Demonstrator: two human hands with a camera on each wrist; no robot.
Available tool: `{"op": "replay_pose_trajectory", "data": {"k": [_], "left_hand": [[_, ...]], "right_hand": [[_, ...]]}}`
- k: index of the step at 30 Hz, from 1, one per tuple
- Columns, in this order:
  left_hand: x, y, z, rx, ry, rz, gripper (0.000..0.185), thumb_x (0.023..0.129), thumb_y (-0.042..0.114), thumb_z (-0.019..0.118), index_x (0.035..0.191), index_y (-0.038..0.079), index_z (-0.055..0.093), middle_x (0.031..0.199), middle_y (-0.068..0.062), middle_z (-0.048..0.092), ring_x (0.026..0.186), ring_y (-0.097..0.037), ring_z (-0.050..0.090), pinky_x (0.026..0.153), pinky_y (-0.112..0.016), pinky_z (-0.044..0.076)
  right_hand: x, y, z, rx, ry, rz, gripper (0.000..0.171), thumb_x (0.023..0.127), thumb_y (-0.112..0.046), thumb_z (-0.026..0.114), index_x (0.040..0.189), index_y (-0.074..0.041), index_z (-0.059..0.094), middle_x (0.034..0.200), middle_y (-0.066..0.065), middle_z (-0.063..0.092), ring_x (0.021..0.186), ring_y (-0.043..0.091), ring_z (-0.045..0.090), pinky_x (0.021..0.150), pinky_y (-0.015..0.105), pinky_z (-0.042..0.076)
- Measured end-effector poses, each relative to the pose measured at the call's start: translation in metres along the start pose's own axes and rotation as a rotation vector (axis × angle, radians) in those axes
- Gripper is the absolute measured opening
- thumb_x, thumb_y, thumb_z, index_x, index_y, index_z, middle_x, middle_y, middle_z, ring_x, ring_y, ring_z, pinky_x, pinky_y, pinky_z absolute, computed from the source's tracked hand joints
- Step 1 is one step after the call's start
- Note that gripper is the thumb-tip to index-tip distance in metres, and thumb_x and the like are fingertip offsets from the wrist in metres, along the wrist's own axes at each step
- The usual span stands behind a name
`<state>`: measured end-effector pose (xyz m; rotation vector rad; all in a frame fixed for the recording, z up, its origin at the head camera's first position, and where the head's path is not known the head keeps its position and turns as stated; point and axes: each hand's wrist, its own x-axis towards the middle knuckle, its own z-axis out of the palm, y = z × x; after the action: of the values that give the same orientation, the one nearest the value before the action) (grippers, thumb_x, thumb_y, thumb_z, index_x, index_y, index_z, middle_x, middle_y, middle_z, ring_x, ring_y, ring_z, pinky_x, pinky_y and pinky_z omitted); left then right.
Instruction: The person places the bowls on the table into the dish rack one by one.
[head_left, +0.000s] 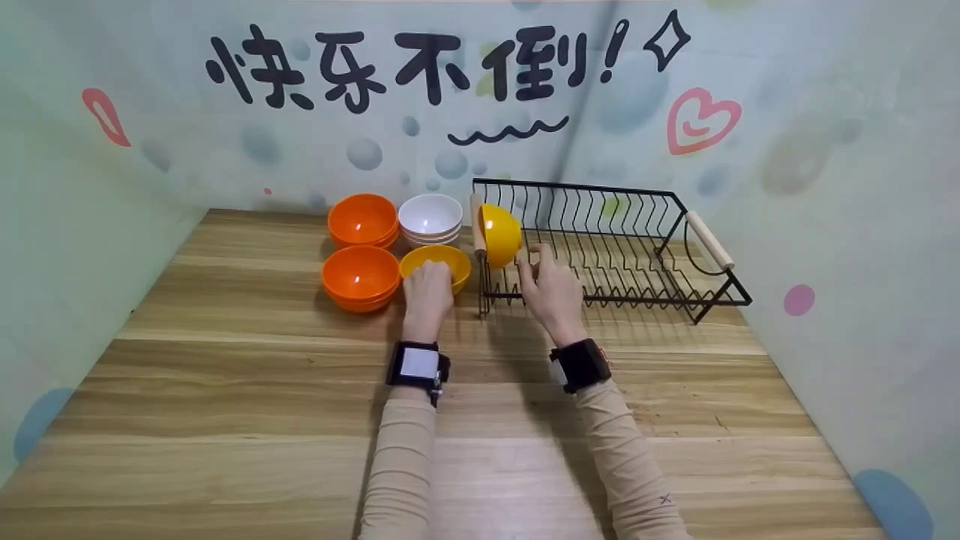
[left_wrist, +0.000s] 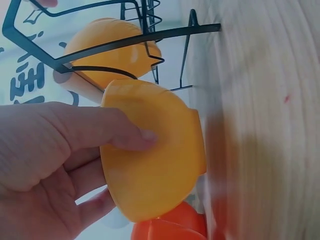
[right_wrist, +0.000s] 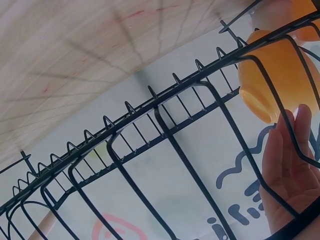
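My left hand grips a yellow bowl that sits on the wooden table just left of the black wire dish rack. In the left wrist view its thumb lies inside that bowl and the fingers curl under the rim. A second yellow bowl stands on edge at the rack's left end. My right hand reaches over the rack's front edge right beside it, holding nothing. Its straight fingers show behind the wires, just below the bowl.
Two stacks of orange bowls and a stack of white bowls sit left of the rack. The rack has wooden handles at both ends, and its slots to the right hold nothing. Printed walls close in behind and at both sides.
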<state>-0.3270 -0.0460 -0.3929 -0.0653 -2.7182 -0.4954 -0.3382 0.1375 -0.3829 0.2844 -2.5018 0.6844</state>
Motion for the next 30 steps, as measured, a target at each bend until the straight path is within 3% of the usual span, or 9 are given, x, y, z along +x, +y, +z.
{"op": "replay_pose_trajectory", "data": {"k": [6,15,23,30], "left_hand": [[0.002,0.002,-0.009,-0.022,-0.040,-0.009,0.021,0.085,-0.005,0.054,0.082,0.003,0.073,0.088,-0.018,0.067,0.085,-0.037,0.065,0.073,-0.047,0.052],[0.004,0.002,-0.023,-0.035,-0.022,-0.021,0.022,0.086,-0.004,0.054,0.085,0.005,0.074,0.088,-0.016,0.068,0.083,-0.035,0.065,0.072,-0.045,0.052],[0.003,0.006,-0.032,-0.018,0.104,0.023,0.020,0.086,-0.002,0.055,0.081,0.006,0.073,0.079,-0.016,0.068,0.075,-0.036,0.065,0.066,-0.046,0.052],[0.002,0.017,-0.041,-0.009,0.199,0.083,0.021,0.084,-0.007,0.055,0.083,0.005,0.072,0.071,-0.014,0.066,0.064,-0.032,0.061,0.063,-0.041,0.050]], "right_hand": [[-0.001,0.000,-0.001,0.009,-0.007,0.003,0.033,0.097,-0.031,0.049,0.117,-0.006,0.058,0.073,0.009,0.070,0.053,0.023,0.058,0.046,0.028,0.037],[-0.001,0.000,-0.001,0.042,-0.003,0.001,0.033,0.097,-0.031,0.049,0.115,-0.005,0.058,0.073,0.009,0.070,0.054,0.023,0.059,0.047,0.028,0.041],[0.001,-0.002,-0.004,0.102,-0.022,0.021,0.033,0.096,-0.028,0.052,0.117,-0.003,0.057,0.088,0.012,0.068,0.072,0.027,0.063,0.064,0.038,0.050],[0.003,-0.007,-0.011,0.321,0.010,-0.002,0.028,0.097,-0.017,0.052,0.114,0.003,0.058,0.097,0.016,0.066,0.086,0.027,0.065,0.077,0.036,0.054]]}}
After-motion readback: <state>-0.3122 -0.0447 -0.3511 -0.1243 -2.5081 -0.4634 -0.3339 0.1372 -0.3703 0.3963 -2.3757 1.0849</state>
